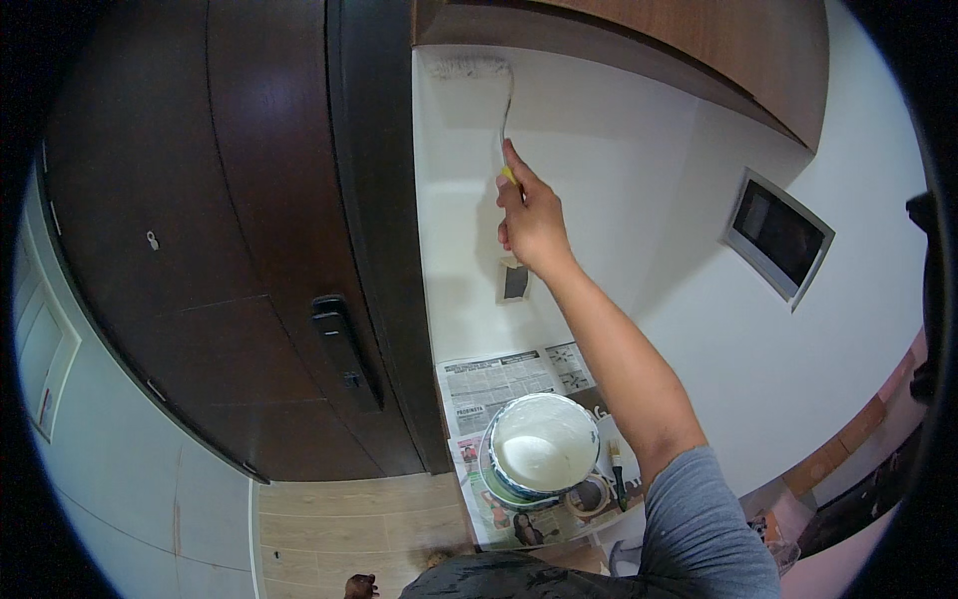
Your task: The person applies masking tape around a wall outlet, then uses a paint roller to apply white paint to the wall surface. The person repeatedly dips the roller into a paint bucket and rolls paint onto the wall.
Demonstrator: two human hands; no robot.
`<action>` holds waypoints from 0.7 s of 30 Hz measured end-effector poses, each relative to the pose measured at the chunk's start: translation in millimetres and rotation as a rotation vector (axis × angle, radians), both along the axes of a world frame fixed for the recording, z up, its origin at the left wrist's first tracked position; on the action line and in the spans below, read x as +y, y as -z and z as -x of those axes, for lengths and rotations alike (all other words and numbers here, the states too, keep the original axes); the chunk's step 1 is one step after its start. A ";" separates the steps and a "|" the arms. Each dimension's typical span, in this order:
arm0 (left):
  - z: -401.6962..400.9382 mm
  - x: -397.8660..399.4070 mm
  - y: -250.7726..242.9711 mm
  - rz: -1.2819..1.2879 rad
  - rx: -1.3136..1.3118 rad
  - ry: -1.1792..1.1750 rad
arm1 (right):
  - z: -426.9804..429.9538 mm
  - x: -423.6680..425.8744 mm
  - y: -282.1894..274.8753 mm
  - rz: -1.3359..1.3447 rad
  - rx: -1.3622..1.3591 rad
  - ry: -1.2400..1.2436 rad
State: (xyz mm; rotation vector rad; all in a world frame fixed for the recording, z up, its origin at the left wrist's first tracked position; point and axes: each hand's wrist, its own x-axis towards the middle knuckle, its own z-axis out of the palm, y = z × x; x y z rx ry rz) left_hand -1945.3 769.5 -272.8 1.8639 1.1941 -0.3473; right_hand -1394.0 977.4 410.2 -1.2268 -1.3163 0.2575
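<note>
My right hand (533, 217) grips the yellow handle of a paint roller (470, 67), my arm stretched up along the white wall (599, 187). The roller's fuzzy sleeve lies against the wall just under a wooden cabinet. Below my arm, an open bucket of white paint (545, 442) stands on newspaper. Beside it are a roll of masking tape (587, 496) and a paintbrush with a dark handle (618, 479). At the bottom edge, partly cut off, is my left hand (361, 586), low by my side; it seems to hold nothing, but its fingers are not clear.
A dark wooden door (262, 187) with a black handle lock (346, 352) stands to the left. The wooden cabinet (636, 45) overhangs the wall. A taped wall opening (516, 282) is below my right hand; a wall-mounted screen panel (778, 233) is at right. Newspaper (486, 382) covers the surface below.
</note>
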 end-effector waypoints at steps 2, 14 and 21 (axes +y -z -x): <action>9.8 -4.5 4.3 -0.341 0.226 0.258 | 2.5 -0.2 5.5 0.019 0.008 -0.005; -4.3 -15.4 11.9 0.272 -0.329 -0.753 | 5.6 6.5 14.2 0.044 0.014 0.009; -22.6 -24.1 5.8 0.449 -0.510 -1.080 | 10.2 -31.9 119.6 0.207 -0.089 0.059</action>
